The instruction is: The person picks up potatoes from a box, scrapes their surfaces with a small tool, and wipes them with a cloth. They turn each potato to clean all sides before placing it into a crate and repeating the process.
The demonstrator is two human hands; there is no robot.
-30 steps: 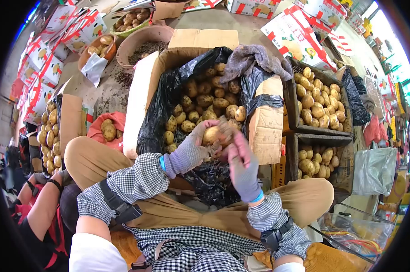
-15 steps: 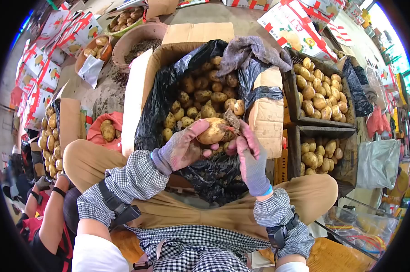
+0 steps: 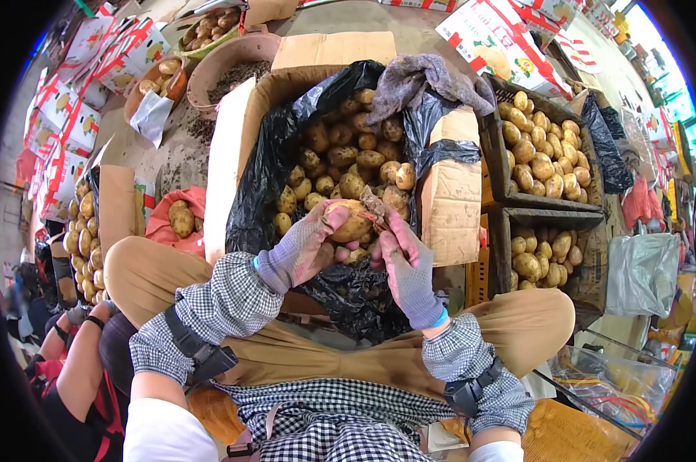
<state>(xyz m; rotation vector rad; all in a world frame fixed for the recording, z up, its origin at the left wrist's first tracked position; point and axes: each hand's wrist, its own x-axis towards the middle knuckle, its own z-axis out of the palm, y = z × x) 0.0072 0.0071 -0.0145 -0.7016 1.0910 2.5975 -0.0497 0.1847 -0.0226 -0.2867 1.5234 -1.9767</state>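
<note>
My left hand (image 3: 302,246), in a stained glove, grips a large potato (image 3: 353,225) from its left side, thumb on top. At the potato's right end my right hand (image 3: 406,266), gloved too, is closed on a crumpled grey-brown rag (image 3: 373,202) that lies against the skin; a bit of red shows beside it. Both hands are over a cardboard box (image 3: 232,165) lined with a black plastic bag (image 3: 257,196). Inside the box lie many soil-marked potatoes (image 3: 342,156). A grey cloth (image 3: 433,81) drapes over the box's far right corner.
To the right stand an upper crate (image 3: 544,202) and a lower crate (image 3: 593,266), both holding potatoes. At left are a red bag (image 3: 163,219) with potatoes and a tub (image 3: 209,73) of soil. Printed cartons (image 3: 502,42) stand behind. Another person's arm (image 3: 82,377) shows at lower left.
Both hands, with the potato and the rag, have shifted slightly left. My right hand has come lower and closer in beside the potato, which stays in my left hand.
</note>
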